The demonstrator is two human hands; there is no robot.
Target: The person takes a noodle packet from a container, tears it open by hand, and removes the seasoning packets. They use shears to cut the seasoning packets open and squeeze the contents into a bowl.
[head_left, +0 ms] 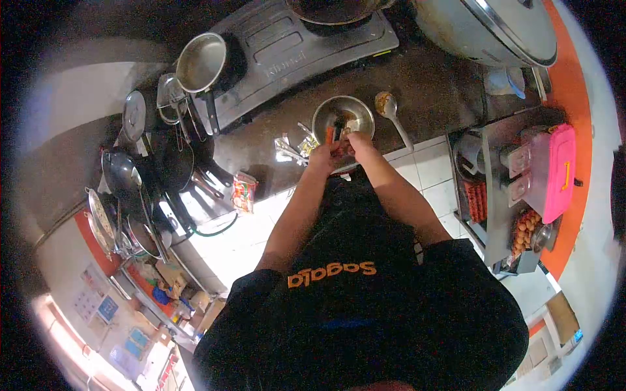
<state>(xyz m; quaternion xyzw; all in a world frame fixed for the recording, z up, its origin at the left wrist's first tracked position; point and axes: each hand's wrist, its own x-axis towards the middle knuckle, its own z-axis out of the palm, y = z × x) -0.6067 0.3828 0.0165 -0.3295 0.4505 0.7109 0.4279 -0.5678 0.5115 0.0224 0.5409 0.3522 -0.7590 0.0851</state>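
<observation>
A round metal bowl (pixel 317 117) sits on the dark counter, with both my hands at its near rim. My left hand (pixel 322 158) is closed at the bowl's near-left side. Close beside it, my right hand (pixel 360 143) has its fingers drawn together over the near edge. Small orange, dark and pale shapes show between the hands and inside the bowl, too blurred to name. Torn silvery wrappers (pixel 287 150) lie left of the bowl. To the right rests a large spoon (pixel 394 117) with brownish food residue in its head.
A gas stove (pixel 280 58) stands behind, with a saucepan (pixel 202 62) at its left and a big lidded pot (pixel 482 32) at right. A red packet (pixel 244 192) lies near the counter's edge. Pans hang left; a rack with eggs (pixel 523 233) and a pink lid (pixel 559 173) stands right.
</observation>
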